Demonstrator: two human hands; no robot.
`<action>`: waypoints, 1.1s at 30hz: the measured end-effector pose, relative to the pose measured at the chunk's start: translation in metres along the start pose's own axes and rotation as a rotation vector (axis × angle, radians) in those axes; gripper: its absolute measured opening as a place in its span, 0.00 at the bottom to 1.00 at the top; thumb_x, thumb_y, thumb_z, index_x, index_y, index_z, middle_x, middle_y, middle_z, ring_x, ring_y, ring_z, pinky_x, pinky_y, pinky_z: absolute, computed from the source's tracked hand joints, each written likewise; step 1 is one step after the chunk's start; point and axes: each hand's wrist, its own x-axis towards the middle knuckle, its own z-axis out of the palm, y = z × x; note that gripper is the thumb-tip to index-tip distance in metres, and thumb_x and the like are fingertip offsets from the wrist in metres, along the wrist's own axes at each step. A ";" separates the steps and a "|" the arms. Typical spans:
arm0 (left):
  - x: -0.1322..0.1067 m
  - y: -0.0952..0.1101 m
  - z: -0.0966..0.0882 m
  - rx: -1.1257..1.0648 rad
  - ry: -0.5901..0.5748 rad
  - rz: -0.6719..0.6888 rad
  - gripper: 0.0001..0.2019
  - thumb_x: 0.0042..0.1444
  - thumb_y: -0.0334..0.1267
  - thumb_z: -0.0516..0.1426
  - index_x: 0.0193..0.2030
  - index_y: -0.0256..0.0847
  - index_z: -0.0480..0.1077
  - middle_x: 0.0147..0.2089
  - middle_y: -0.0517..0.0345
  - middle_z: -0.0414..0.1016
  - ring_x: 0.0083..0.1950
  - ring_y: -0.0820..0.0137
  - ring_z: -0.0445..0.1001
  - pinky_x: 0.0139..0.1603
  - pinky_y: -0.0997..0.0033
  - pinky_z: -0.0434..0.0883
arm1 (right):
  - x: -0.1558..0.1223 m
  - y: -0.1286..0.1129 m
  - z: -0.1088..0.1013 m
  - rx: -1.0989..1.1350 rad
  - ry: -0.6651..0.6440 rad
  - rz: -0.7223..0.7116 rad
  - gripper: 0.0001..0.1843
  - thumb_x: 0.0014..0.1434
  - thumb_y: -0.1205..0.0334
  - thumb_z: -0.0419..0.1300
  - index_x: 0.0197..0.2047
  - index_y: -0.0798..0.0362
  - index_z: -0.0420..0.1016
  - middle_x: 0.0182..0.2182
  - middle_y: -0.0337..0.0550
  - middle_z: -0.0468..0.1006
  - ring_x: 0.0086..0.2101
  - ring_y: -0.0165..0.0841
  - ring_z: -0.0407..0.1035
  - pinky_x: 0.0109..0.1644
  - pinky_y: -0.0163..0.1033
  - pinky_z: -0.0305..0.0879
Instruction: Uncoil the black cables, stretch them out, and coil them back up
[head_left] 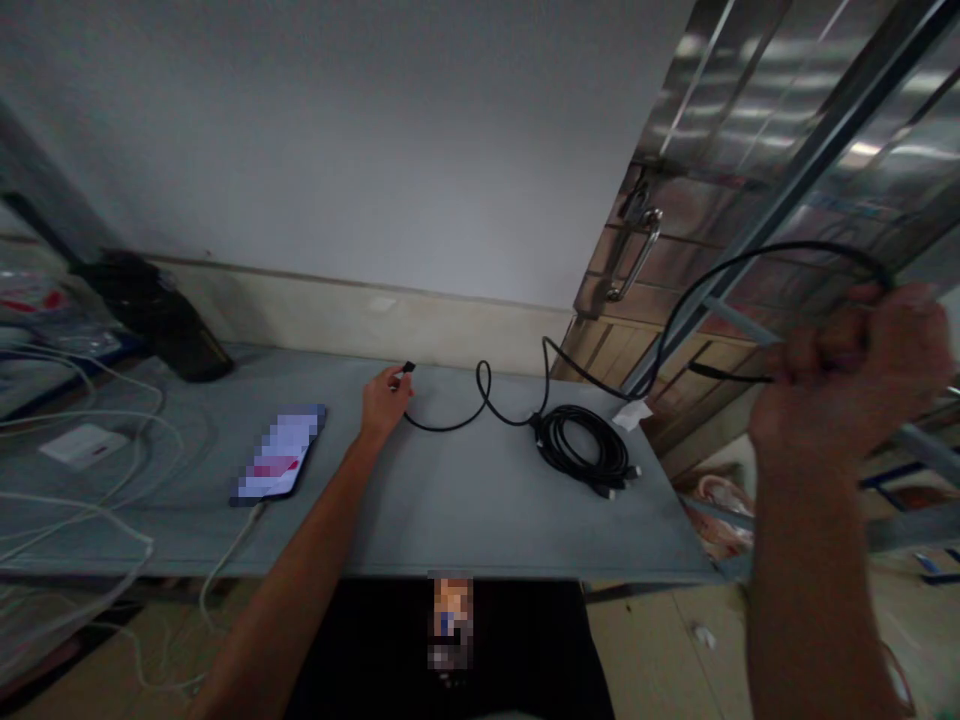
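One black cable (444, 429) runs in loose bends from one of my hands to the other. Its end plug (409, 367) sticks out of my left hand (385, 402), which is closed in a pinch just above the grey table. Raised at the far right, my right hand (859, 370) is closed around the cable, blurred by motion, with a short black end pointing left from the fist. Between the hands, a coiled black cable (583, 447) lies on the table, several plugs at its lower right.
A phone (279, 455) with a white cord lies left of my left arm. Further left are a black bottle (161, 315), a white box (82, 446) and tangled white cords. White paper (631, 414) sits by the table's right edge. A metal frame bar (795, 185) slants behind my right hand.
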 end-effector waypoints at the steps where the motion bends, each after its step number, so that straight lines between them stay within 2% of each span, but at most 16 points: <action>1: -0.003 0.001 0.001 0.016 -0.018 0.005 0.15 0.63 0.44 0.62 0.51 0.40 0.82 0.30 0.58 0.81 0.30 0.64 0.77 0.40 0.67 0.73 | -0.011 0.007 0.009 0.005 -0.036 -0.033 0.15 0.74 0.56 0.70 0.33 0.46 0.77 0.23 0.28 0.61 0.18 0.25 0.43 0.19 0.39 0.35; 3: -0.014 0.002 0.001 0.042 -0.059 0.017 0.14 0.61 0.44 0.62 0.49 0.41 0.83 0.31 0.57 0.83 0.32 0.61 0.79 0.42 0.65 0.74 | -0.042 0.026 0.026 -0.012 -0.152 -0.071 0.12 0.74 0.52 0.71 0.39 0.44 0.76 0.26 0.30 0.65 0.20 0.28 0.49 0.21 0.39 0.42; 4: -0.020 0.002 -0.001 0.052 -0.079 0.024 0.15 0.60 0.44 0.62 0.49 0.41 0.83 0.31 0.56 0.84 0.33 0.61 0.80 0.43 0.64 0.75 | -0.062 0.036 0.034 -0.086 -0.245 -0.068 0.10 0.77 0.51 0.67 0.43 0.44 0.76 0.26 0.30 0.67 0.21 0.29 0.54 0.23 0.38 0.50; 5: -0.028 0.001 -0.003 0.058 -0.100 0.029 0.16 0.59 0.45 0.62 0.49 0.41 0.83 0.32 0.55 0.84 0.33 0.61 0.81 0.42 0.64 0.75 | -0.083 0.047 0.041 -0.195 -0.347 -0.077 0.10 0.80 0.50 0.62 0.47 0.45 0.77 0.27 0.31 0.69 0.24 0.31 0.60 0.28 0.39 0.59; 7: -0.047 -0.002 -0.011 0.065 -0.140 0.037 0.19 0.60 0.48 0.62 0.52 0.41 0.83 0.33 0.55 0.85 0.30 0.61 0.80 0.38 0.64 0.75 | -0.131 0.069 0.053 -0.402 -0.592 -0.111 0.11 0.82 0.51 0.59 0.51 0.47 0.78 0.35 0.37 0.78 0.34 0.34 0.73 0.40 0.41 0.71; 8: -0.057 -0.004 -0.016 0.066 -0.156 0.038 0.21 0.62 0.51 0.61 0.54 0.40 0.83 0.32 0.55 0.85 0.28 0.62 0.79 0.35 0.64 0.75 | -0.156 0.080 0.057 -0.475 -0.740 -0.137 0.12 0.82 0.53 0.58 0.53 0.48 0.79 0.41 0.42 0.82 0.41 0.37 0.77 0.47 0.44 0.73; 10: -0.077 -0.009 -0.027 0.069 -0.169 0.045 0.26 0.65 0.56 0.59 0.57 0.38 0.82 0.29 0.56 0.84 0.25 0.61 0.78 0.31 0.64 0.74 | -0.205 0.100 0.065 -0.638 -1.027 -0.209 0.14 0.84 0.56 0.54 0.56 0.49 0.80 0.49 0.49 0.84 0.50 0.41 0.78 0.57 0.49 0.73; 13: -0.102 -0.016 -0.041 0.079 -0.128 0.070 0.32 0.70 0.60 0.54 0.63 0.35 0.79 0.28 0.56 0.82 0.27 0.60 0.80 0.31 0.63 0.75 | -0.265 0.124 0.070 -0.641 -1.184 -0.216 0.08 0.80 0.60 0.62 0.53 0.48 0.83 0.49 0.48 0.84 0.51 0.42 0.79 0.61 0.49 0.73; 17: -0.120 -0.020 -0.046 0.118 -0.021 0.142 0.28 0.75 0.58 0.53 0.66 0.37 0.77 0.40 0.49 0.86 0.35 0.58 0.84 0.39 0.59 0.81 | -0.307 0.144 0.065 -0.625 -1.276 -0.188 0.07 0.77 0.64 0.66 0.55 0.48 0.83 0.51 0.47 0.83 0.52 0.41 0.80 0.61 0.49 0.75; 20: -0.127 -0.014 -0.043 0.150 0.038 0.246 0.24 0.74 0.51 0.56 0.68 0.39 0.75 0.60 0.37 0.82 0.55 0.52 0.85 0.53 0.50 0.84 | -0.315 0.152 0.058 -0.618 -1.298 -0.154 0.10 0.77 0.64 0.66 0.59 0.48 0.83 0.52 0.48 0.82 0.54 0.42 0.78 0.62 0.50 0.75; 22: -0.131 -0.006 -0.042 0.166 0.044 0.327 0.24 0.73 0.45 0.57 0.71 0.40 0.73 0.70 0.35 0.75 0.69 0.49 0.77 0.67 0.42 0.78 | -0.316 0.154 0.056 -0.614 -1.299 -0.129 0.11 0.78 0.64 0.65 0.61 0.48 0.82 0.53 0.48 0.81 0.55 0.42 0.78 0.63 0.50 0.76; 24: -0.136 0.001 -0.042 0.192 0.005 0.431 0.25 0.73 0.38 0.56 0.74 0.44 0.71 0.74 0.39 0.72 0.77 0.49 0.69 0.77 0.37 0.69 | -0.316 0.155 0.055 -0.612 -1.295 -0.109 0.11 0.78 0.63 0.65 0.61 0.48 0.82 0.54 0.49 0.80 0.55 0.41 0.77 0.63 0.49 0.76; 26: -0.141 0.005 -0.043 0.255 -0.086 0.578 0.28 0.72 0.31 0.52 0.76 0.47 0.70 0.76 0.44 0.72 0.79 0.51 0.67 0.80 0.35 0.64 | -0.316 0.155 0.055 -0.616 -1.289 -0.097 0.12 0.78 0.64 0.64 0.61 0.48 0.82 0.56 0.50 0.80 0.57 0.42 0.76 0.65 0.49 0.75; 29: -0.147 0.006 -0.042 0.358 -0.268 0.748 0.29 0.69 0.27 0.53 0.75 0.48 0.71 0.73 0.45 0.76 0.75 0.50 0.72 0.76 0.37 0.70 | -0.318 0.155 0.054 -0.641 -1.270 -0.082 0.15 0.76 0.67 0.64 0.64 0.49 0.80 0.59 0.51 0.80 0.59 0.45 0.73 0.68 0.52 0.72; 31: -0.148 0.004 -0.039 0.373 -0.325 0.754 0.26 0.69 0.29 0.56 0.71 0.46 0.74 0.66 0.44 0.81 0.68 0.50 0.77 0.72 0.40 0.75 | -0.319 0.157 0.054 -0.662 -1.257 -0.064 0.18 0.75 0.69 0.64 0.65 0.50 0.78 0.59 0.50 0.81 0.60 0.46 0.72 0.68 0.54 0.71; 33: -0.148 0.002 -0.037 0.369 -0.320 0.731 0.21 0.70 0.32 0.58 0.67 0.45 0.76 0.60 0.44 0.83 0.62 0.51 0.80 0.68 0.42 0.77 | -0.320 0.159 0.052 -0.687 -1.240 -0.041 0.18 0.74 0.69 0.65 0.64 0.51 0.77 0.58 0.50 0.81 0.60 0.47 0.72 0.69 0.55 0.70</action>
